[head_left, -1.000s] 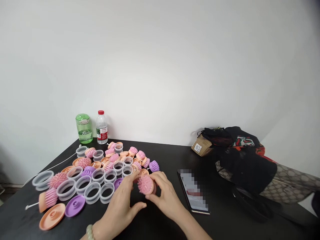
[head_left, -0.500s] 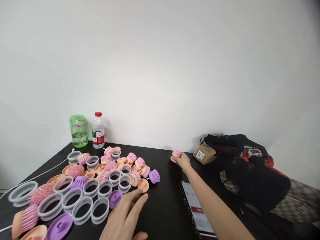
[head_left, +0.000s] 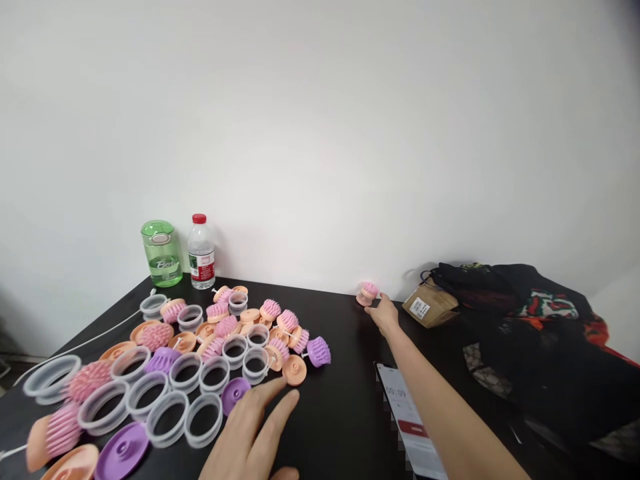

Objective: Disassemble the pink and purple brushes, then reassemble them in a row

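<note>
Two hands stand well apart: the right hand pinches a pink-bristled brush at the far edge of the surface, while the left hand lies spread just beside a purple disc and clear plastic rings

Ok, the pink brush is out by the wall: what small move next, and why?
Probably let go of the pink brush with the right hand: its base already sits on the table, well apart from the pile of rings.

Here we go, live from a camera worn on the person's head, facing forward and down across a black table toward a white wall, with the left hand and right hand close in below.
</note>
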A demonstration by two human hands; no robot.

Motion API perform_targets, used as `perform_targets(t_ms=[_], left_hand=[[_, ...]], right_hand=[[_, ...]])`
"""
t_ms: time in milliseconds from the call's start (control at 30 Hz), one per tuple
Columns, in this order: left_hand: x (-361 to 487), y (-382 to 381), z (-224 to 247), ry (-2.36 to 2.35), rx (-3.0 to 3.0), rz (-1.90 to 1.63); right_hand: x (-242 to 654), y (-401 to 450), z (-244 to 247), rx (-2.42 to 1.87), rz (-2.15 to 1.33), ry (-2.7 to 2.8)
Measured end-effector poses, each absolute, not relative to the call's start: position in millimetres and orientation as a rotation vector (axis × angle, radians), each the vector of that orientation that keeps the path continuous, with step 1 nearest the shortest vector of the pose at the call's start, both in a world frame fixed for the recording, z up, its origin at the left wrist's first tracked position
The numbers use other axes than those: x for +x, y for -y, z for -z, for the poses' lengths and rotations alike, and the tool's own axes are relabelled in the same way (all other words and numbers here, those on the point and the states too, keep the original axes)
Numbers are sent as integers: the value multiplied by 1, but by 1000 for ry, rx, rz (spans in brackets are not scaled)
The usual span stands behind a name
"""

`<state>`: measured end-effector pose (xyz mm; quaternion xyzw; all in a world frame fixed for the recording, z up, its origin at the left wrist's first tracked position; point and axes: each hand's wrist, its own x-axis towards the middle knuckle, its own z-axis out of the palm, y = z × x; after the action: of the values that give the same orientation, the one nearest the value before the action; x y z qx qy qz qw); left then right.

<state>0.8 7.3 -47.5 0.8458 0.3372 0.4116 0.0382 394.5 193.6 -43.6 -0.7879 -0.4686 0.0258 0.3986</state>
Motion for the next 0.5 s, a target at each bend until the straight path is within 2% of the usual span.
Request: perform_targets(t_ms=[167,367,433,500], left_hand=[[-9,-6,21,-1173,2478,-1201],[-19,-18,2,-1304,2271,-1475],[-24,-24,-1,-1322,2244,-1552],[-28,-29,-1,-1343,2232,-1614]], right_hand=[[339,-140,26,-1868,-83,1476],[230,-64,5,-1339,-148,2066],[201,-54,4,-1155,-38,2302],[181,-55,8,-1189,60,2381]])
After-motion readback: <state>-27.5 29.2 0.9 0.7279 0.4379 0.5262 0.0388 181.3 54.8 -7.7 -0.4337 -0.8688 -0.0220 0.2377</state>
